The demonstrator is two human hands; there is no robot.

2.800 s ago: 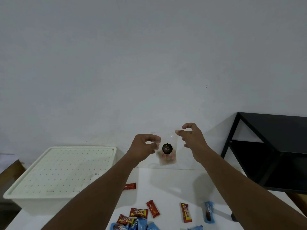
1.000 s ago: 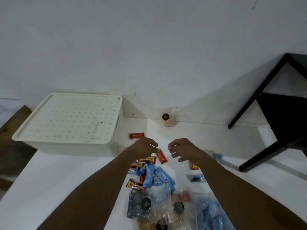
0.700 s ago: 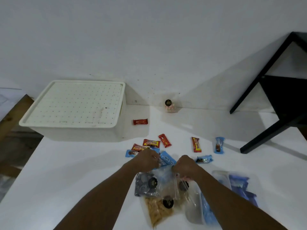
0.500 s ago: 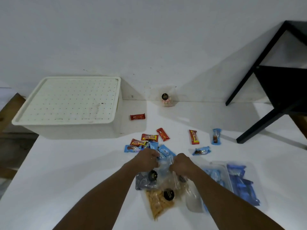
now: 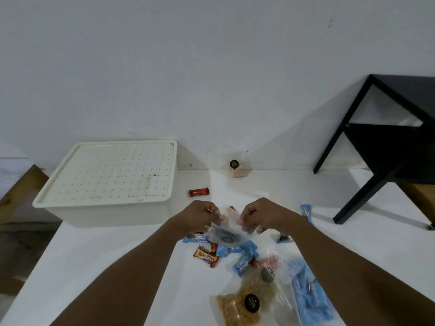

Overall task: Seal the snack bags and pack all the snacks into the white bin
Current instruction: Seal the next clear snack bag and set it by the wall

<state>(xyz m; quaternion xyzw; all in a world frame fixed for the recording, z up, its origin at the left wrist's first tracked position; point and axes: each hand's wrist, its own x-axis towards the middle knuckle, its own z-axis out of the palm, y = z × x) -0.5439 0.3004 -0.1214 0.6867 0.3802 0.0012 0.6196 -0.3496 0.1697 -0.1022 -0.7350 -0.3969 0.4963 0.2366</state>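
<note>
Left hand (image 5: 202,215): fingers pinched on the top left edge of a clear bag (image 5: 225,232) with dark contents, held above the table (image 5: 94,255).
Right hand (image 5: 257,214): fingers pinched on the bag's top right edge.
White bin (image 5: 110,182): far left on the table, lid on.
Small bag (image 5: 237,167): upright against the wall.
Loose snacks: red bar (image 5: 199,192) near the bin; blue and red wrappers under the hands.
Other bags: yellow snack bag (image 5: 247,302) and blue bag (image 5: 310,300), near edge.
</note>
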